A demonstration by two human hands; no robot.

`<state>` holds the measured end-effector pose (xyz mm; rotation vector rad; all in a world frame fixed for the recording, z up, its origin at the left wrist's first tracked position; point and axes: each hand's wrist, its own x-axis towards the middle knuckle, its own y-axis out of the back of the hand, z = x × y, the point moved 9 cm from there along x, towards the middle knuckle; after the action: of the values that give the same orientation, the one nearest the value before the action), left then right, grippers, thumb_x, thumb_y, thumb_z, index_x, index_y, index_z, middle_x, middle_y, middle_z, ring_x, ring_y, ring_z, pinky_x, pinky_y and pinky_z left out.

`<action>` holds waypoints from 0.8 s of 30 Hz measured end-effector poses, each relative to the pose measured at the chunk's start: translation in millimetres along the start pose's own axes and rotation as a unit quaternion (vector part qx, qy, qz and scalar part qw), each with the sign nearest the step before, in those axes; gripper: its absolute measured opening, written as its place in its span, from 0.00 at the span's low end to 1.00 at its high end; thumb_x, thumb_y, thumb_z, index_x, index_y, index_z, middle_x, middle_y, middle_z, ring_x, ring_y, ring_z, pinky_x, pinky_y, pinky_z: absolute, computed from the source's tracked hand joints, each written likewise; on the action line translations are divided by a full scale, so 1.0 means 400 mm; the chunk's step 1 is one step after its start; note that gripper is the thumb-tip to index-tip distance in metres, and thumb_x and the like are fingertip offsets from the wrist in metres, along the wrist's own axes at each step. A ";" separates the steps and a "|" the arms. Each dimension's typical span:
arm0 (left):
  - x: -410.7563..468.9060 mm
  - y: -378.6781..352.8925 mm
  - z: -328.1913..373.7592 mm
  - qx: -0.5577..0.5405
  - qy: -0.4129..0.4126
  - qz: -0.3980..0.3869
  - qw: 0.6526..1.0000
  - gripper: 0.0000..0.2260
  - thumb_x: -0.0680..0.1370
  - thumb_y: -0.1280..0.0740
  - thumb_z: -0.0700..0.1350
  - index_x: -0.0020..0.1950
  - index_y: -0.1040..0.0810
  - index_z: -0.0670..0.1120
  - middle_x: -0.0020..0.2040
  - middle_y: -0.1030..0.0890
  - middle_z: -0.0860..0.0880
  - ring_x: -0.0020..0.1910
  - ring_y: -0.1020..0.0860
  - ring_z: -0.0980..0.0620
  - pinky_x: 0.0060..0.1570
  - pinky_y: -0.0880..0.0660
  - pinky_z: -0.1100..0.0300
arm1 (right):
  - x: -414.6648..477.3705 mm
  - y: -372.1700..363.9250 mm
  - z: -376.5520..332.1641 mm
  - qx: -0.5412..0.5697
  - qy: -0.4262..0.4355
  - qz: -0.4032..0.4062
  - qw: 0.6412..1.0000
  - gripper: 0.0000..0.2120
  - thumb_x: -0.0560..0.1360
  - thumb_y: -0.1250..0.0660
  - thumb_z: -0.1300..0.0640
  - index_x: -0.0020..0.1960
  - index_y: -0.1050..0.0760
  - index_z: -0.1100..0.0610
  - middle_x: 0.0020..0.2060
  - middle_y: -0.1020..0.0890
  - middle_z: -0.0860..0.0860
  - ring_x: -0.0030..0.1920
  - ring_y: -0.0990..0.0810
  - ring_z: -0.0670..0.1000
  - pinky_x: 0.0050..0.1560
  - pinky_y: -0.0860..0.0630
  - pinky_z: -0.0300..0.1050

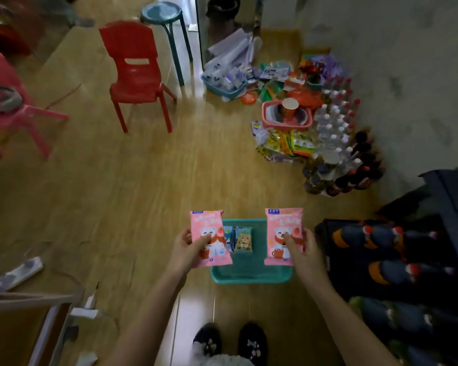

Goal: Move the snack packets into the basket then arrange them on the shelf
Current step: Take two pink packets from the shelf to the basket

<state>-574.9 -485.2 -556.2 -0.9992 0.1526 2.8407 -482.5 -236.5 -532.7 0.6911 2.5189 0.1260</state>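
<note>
Two flat pink plastic snack packets with a white bear picture are up in the air, one in each hand. The left hand pinches the left pink packet by its side edge, thumb on the front. The right hand pinches the right pink packet the same way. The hands are apart.

Both packets stand tall, with their long sides pointing away from the person. The teal plastic basket sits on the wood floor just below and between the hands. Each hand looks about as near to it as the other, so I think both packets only need to go down and in a little.

In the basket lie a small blue packet and a small green packet, side by side.

Farther off by the wall is a heap of snacks and bottles. A red plastic chair stands to the left.
</note>
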 end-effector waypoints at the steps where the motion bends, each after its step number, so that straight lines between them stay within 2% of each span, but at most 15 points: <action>1: 0.060 -0.009 -0.028 -0.002 0.004 -0.002 1.000 0.13 0.75 0.32 0.39 0.58 0.28 0.40 0.41 0.18 0.48 0.29 0.19 0.57 0.27 0.23 0.65 | 0.054 -0.023 0.039 0.001 -0.009 -0.001 1.000 0.10 0.78 0.38 0.57 0.57 0.32 0.56 0.43 0.20 0.50 0.39 0.20 0.47 0.29 0.25 0.31; 5: 0.300 -0.045 -0.199 0.000 0.020 -0.005 1.000 0.05 0.75 0.32 0.37 0.46 0.27 0.45 0.39 0.19 0.48 0.26 0.19 0.59 0.26 0.23 0.66 | 0.260 -0.126 0.272 -0.003 -0.048 -0.005 0.999 0.10 0.78 0.39 0.55 0.57 0.31 0.57 0.46 0.20 0.52 0.43 0.19 0.52 0.39 0.22 0.42; 9: 0.529 -0.081 -0.423 0.019 0.044 -0.011 0.999 0.08 0.74 0.31 0.37 0.49 0.27 0.41 0.40 0.19 0.45 0.25 0.20 0.59 0.23 0.25 0.67 | 0.448 -0.218 0.544 0.003 -0.079 0.002 0.997 0.08 0.79 0.41 0.54 0.56 0.31 0.56 0.47 0.20 0.52 0.44 0.20 0.50 0.41 0.24 0.42; 13: 0.755 -0.119 -0.610 0.037 0.016 -0.013 0.999 0.05 0.73 0.30 0.37 0.45 0.25 0.44 0.40 0.19 0.46 0.25 0.20 0.60 0.24 0.25 0.67 | 0.622 -0.300 0.767 -0.027 -0.077 -0.001 0.997 0.07 0.80 0.43 0.53 0.54 0.31 0.55 0.47 0.20 0.50 0.44 0.20 0.48 0.41 0.25 0.43; 18: 0.965 -0.140 -0.787 0.059 -0.018 0.009 0.998 0.12 0.72 0.28 0.39 0.50 0.24 0.34 0.39 0.17 0.44 0.25 0.21 0.59 0.25 0.24 0.65 | 0.783 -0.373 0.959 -0.079 -0.036 -0.009 0.996 0.06 0.78 0.40 0.50 0.44 0.29 0.50 0.46 0.20 0.52 0.47 0.21 0.54 0.51 0.25 0.54; 21: 1.024 -0.147 -0.843 0.061 -0.047 0.022 0.997 0.08 0.72 0.28 0.39 0.46 0.24 0.36 0.36 0.18 0.46 0.24 0.22 0.60 0.24 0.26 0.66 | 0.840 -0.387 1.028 -0.076 -0.016 0.006 0.997 0.06 0.77 0.37 0.50 0.43 0.27 0.51 0.44 0.19 0.52 0.47 0.20 0.55 0.51 0.24 0.55; 24: 1.056 -0.147 -0.868 0.068 -0.089 0.039 0.993 0.05 0.72 0.28 0.40 0.41 0.23 0.41 0.31 0.17 0.51 0.25 0.22 0.60 0.28 0.25 0.64 | 0.872 -0.390 1.071 -0.067 -0.008 0.037 0.997 0.07 0.76 0.36 0.50 0.43 0.25 0.52 0.43 0.18 0.52 0.47 0.19 0.55 0.50 0.24 0.54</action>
<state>-678.7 -438.6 -1094.0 -0.7259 0.3682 2.9246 -591.4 -217.4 -1096.0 0.7291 2.4443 0.3115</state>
